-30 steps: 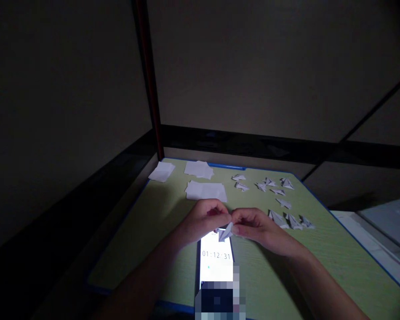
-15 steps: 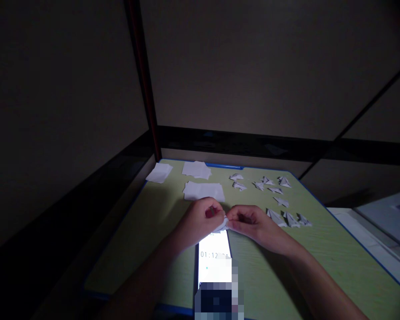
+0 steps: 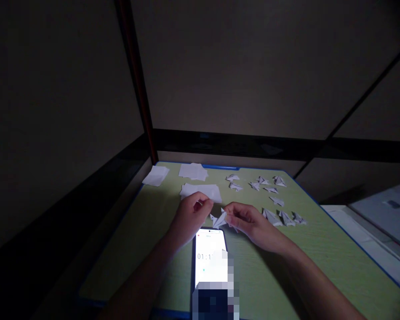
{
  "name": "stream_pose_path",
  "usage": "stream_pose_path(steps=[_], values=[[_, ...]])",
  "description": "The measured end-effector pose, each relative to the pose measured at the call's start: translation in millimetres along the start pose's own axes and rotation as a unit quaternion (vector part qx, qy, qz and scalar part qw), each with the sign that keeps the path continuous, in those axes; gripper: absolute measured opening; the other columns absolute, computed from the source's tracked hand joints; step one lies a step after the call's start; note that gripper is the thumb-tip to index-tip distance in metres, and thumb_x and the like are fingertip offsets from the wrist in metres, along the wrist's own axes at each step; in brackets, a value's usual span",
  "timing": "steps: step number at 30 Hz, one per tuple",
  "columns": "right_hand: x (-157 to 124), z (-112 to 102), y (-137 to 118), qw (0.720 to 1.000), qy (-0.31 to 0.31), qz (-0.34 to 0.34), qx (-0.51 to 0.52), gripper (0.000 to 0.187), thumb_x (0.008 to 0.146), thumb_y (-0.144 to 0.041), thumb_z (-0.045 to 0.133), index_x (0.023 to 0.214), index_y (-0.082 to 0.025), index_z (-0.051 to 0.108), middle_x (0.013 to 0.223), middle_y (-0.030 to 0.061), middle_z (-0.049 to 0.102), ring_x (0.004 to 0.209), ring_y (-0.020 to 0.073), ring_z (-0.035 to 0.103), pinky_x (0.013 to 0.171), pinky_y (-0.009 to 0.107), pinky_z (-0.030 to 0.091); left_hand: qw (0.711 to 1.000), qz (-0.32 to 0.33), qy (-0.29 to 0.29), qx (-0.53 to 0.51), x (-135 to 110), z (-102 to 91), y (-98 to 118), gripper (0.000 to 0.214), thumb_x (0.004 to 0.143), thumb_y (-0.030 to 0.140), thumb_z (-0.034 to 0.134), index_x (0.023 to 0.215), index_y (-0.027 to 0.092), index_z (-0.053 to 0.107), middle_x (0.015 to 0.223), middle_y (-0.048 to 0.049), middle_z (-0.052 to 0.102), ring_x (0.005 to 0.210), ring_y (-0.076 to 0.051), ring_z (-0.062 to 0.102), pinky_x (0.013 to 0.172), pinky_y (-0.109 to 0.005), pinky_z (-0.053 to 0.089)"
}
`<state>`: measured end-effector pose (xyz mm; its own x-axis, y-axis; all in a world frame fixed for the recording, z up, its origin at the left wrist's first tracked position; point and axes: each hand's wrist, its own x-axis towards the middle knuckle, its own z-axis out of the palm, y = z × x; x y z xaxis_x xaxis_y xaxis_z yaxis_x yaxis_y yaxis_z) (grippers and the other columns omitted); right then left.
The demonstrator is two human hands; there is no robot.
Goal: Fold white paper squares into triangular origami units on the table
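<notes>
A small white folded paper figure hangs just above the green table, pinched at its right end by my right hand. My left hand is a little to its left with fingers loosely curled, apart from the figure, and I cannot tell whether it holds anything. A lit phone showing a timer lies flat right below both hands.
Three stacks of white paper squares lie at the back left. Several finished folded paper pieces are spread at the back right. A dark red post rises at the table's back left corner. Walls enclose the back and left.
My hands, held together on the figure before, have drawn apart. The left hand has moved left off the paper, and the figure now shows spread out in my right hand.
</notes>
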<state>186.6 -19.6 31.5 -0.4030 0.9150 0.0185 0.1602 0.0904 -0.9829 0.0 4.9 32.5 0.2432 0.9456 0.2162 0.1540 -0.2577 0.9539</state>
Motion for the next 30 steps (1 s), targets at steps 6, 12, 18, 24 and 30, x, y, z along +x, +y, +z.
stream_pose_path(steps=[6, 12, 18, 24, 30], values=[[6.8, -3.9, 7.3, 0.997, 0.070, -0.010, 0.019, 0.035, 0.083, -0.052, 0.062, 0.079, -0.018, 0.057, 0.061, -0.0063, 0.042, 0.054, 0.0085, 0.034, 0.051, 0.025, 0.023, 0.996, 0.044, 0.051, 0.063, -2.1, 0.3, -4.7, 0.015, 0.084, 0.025, 0.051, 0.073, 0.016, 0.055, 0.062, 0.0033, 0.051, 0.056, -0.010, 0.045, 0.051, -0.021, 0.032], [12.3, -6.8, 12.4, 0.990, 0.128, -0.015, 0.050, 0.034, 0.079, -0.051, 0.067, 0.076, -0.017, 0.060, 0.057, -0.0065, 0.044, 0.051, 0.0080, 0.034, 0.050, 0.025, 0.022, 0.997, 0.038, 0.016, 0.061, -3.9, 5.7, -12.8, 0.016, 0.086, 0.029, 0.053, 0.078, 0.016, 0.057, 0.066, 0.0021, 0.054, 0.057, -0.010, 0.047, 0.052, -0.020, 0.034], [12.3, -4.6, 12.7, 0.989, 0.125, -0.010, 0.073, 0.035, 0.076, -0.051, 0.070, 0.076, -0.017, 0.061, 0.056, -0.0065, 0.044, 0.051, 0.0080, 0.033, 0.049, 0.025, 0.021, 0.998, 0.042, -0.004, 0.040, -6.4, 7.6, -10.1, 0.014, 0.085, 0.026, 0.053, 0.079, 0.014, 0.058, 0.066, 0.0020, 0.053, 0.057, -0.009, 0.044, 0.052, -0.021, 0.033], [13.2, -1.0, 14.1, 0.990, 0.110, -0.002, 0.093, 0.038, 0.076, -0.054, 0.069, 0.072, -0.018, 0.058, 0.054, -0.0068, 0.043, 0.049, 0.0081, 0.033, 0.048, 0.025, 0.021, 0.998, 0.035, -0.005, 0.055, -6.8, 9.2, -12.7, 0.015, 0.085, 0.026, 0.054, 0.079, 0.014, 0.060, 0.067, 0.0010, 0.056, 0.058, -0.010, 0.048, 0.053, -0.021, 0.036], [14.9, 0.7, 19.4, 0.989, 0.101, 0.006, 0.107, 0.034, 0.081, -0.050, 0.065, 0.074, -0.018, 0.056, 0.054, -0.0063, 0.046, 0.049, 0.0080, 0.035, 0.050, 0.025, 0.022, 0.995, 0.054, 0.008, 0.078, -6.1, 10.1, -17.2, 0.014, 0.085, 0.024, 0.053, 0.077, 0.014, 0.060, 0.066, 0.0012, 0.056, 0.057, -0.009, 0.047, 0.053, -0.020, 0.035]])
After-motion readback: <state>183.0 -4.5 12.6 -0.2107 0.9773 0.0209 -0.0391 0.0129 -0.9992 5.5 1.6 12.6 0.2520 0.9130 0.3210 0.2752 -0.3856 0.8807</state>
